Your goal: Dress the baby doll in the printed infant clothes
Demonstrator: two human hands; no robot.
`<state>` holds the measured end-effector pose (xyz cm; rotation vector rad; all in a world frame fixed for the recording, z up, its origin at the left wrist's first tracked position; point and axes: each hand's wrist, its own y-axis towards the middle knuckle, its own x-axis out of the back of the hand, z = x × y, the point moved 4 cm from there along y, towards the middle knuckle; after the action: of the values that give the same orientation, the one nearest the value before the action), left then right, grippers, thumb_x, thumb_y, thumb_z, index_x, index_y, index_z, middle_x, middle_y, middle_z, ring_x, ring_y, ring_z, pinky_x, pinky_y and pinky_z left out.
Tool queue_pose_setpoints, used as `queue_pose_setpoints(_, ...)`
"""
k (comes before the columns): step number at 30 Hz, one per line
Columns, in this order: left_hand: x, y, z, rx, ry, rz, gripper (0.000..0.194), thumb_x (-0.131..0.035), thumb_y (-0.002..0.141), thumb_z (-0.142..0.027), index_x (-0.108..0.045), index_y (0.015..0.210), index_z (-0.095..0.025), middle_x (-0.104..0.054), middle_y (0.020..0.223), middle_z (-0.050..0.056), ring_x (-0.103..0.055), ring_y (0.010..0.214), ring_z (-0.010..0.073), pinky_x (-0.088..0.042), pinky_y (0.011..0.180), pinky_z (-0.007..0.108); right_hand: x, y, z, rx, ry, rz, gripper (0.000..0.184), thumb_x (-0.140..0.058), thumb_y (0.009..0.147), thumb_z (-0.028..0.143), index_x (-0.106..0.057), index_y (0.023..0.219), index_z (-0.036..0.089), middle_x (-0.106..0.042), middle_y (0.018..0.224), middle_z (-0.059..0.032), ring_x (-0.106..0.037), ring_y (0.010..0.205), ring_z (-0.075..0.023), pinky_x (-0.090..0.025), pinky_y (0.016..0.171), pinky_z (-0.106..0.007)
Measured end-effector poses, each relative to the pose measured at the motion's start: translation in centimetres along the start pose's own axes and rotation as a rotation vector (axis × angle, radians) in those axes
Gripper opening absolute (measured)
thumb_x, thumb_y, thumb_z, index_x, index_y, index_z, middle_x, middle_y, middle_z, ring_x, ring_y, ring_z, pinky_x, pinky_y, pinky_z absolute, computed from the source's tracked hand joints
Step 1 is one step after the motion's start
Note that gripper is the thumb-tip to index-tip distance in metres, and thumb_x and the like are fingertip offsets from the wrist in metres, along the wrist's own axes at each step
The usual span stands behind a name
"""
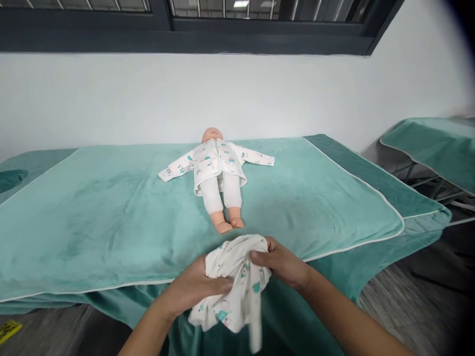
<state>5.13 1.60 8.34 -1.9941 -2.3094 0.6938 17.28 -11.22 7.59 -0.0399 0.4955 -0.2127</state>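
Between my two hands is a bunched-up white baby garment with green and dark printed figures, held over the bed's front edge. My left hand grips its left side, thumb lying across the cloth. On its upper right, my right hand pinches the fabric between thumb and fingers. A narrow strip of cloth dangles below, slightly blurred. Just beyond lies a baby doll on its back, feet toward me. It wears a white printed jacket with sleeves spread out and white leggings; its feet are bare.
The doll rests on a light green blanket with white piping, over a darker green bed cover. A white wall and dark window frame stand behind. Another green-covered bed is at right. A yellow floor marking shows lower left.
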Motion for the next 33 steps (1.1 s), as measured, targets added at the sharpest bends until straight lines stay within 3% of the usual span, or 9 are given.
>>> queue_pose_setpoints(2,0.0,0.1,-0.7,-0.003,0.151,-0.038,0.048,-0.074,0.08,-0.039,-0.065,0.123,-0.019,-0.073,0.111,0.008,-0.066,0.105,0.0261,-0.051,0.091,0.034,1.1,0.2,-0.2,0.055,0.004,-0.114,0.032,-0.071,0.083,0.044,-0.072,0.096,0.014,-0.07,0.084,-0.0046,-0.062,0.078,-0.0164,-0.047,0.074,-0.029)
queue_pose_setpoints(8,-0.1,3.7,-7.6,-0.361,0.905,-0.516,0.02,-0.051,0.092,-0.032,-0.065,0.103,-0.021,-0.071,0.105,0.006,-0.065,0.098,0.0242,-0.048,0.086,0.034,4.5,2.4,0.4,0.28,-0.496,-0.748,0.012,-0.062,0.084,0.03,-0.063,0.079,0.019,-0.065,0.075,0.002,-0.056,0.074,-0.0158,-0.041,0.068,-0.026)
queue_pose_setpoints(10,-0.1,5.6,-8.7,-0.281,1.193,-0.575,0.021,-0.046,0.093,-0.03,-0.062,0.1,-0.019,-0.07,0.103,0.01,-0.065,0.098,0.028,-0.048,0.082,0.037,4.8,3.5,0.8,0.252,-0.666,-0.834,0.016,-0.059,0.086,0.035,-0.063,0.082,0.02,-0.068,0.079,0.0002,-0.058,0.077,-0.0186,-0.042,0.07,-0.028)
queue_pose_setpoints(14,0.1,8.3,-9.0,-0.034,1.479,-0.443,0.029,-0.041,0.094,-0.035,-0.059,0.108,-0.016,-0.07,0.1,0.015,-0.067,0.093,0.0325,-0.049,0.075,0.039,5.1,4.9,1.4,0.203,-0.767,-0.814,0.03,-0.055,0.089,0.047,-0.067,0.092,0.02,-0.072,0.09,-0.0044,-0.062,0.084,-0.0231,-0.044,0.076,-0.033)
queue_pose_setpoints(17,-0.3,8.5,-9.2,-0.094,1.304,-0.375,0.032,-0.045,0.093,-0.036,-0.061,0.114,-0.018,-0.07,0.111,0.015,-0.065,0.104,0.0314,-0.05,0.086,0.04,5.4,5.3,1.8,0.262,-0.619,-0.722,0.037,-0.055,0.089,0.051,-0.069,0.105,0.02,-0.073,0.104,-0.006,-0.063,0.098,-0.0255,-0.045,0.084,-0.034)
queue_pose_setpoints(20,-0.8,8.1,-9.6,-0.235,0.822,-0.273,0.038,-0.051,0.091,-0.04,-0.064,0.12,-0.02,-0.069,0.12,0.011,-0.063,0.113,0.029,-0.049,0.095,0.039,6.2,5.7,2.2,0.381,-0.374,-0.673,0.04,-0.06,0.085,0.05,-0.066,0.113,0.021,-0.07,0.112,-0.006,-0.062,0.102,-0.025,-0.047,0.086,-0.035)
queue_pose_setpoints(24,-0.6,7.7,-9.6,-0.199,0.378,-0.147,0.045,-0.064,0.083,-0.041,-0.066,0.123,-0.02,-0.073,0.115,0.01,-0.065,0.11,0.0302,-0.051,0.092,0.04,7.5,6.6,2.8,0.515,-0.276,-0.721,0.023,-0.065,0.082,0.044,-0.065,0.094,0.024,-0.068,0.096,-0.0034,-0.059,0.09,-0.0232,-0.047,0.082,-0.035)
queue_pose_setpoints(29,1.1,8.2,-11.7,-0.114,0.369,0.08,0.045,-0.078,0.07,-0.033,-0.072,0.113,-0.019,-0.074,0.108,0.01,-0.066,0.108,0.03,-0.051,0.093,0.039,8.3,8.3,3.9,0.551,-0.316,-0.787,0.014,-0.063,0.081,0.038,-0.059,0.083,0.024,-0.063,0.083,-0.0007,-0.055,0.083,-0.0222,-0.045,0.079,-0.034)
queue_pose_setpoints(33,3.1,10.0,-14.4,-0.159,0.577,-0.107,0.035,-0.076,0.07,-0.034,-0.073,0.102,-0.019,-0.074,0.105,0.009,-0.067,0.099,0.0297,-0.052,0.082,0.037,8.4,9.5,4.1,0.504,-0.254,-0.761,0.028,-0.059,0.083,0.041,-0.063,0.101,0.02,-0.068,0.1,-0.0033,-0.058,0.091,-0.0212,-0.047,0.081,-0.033)
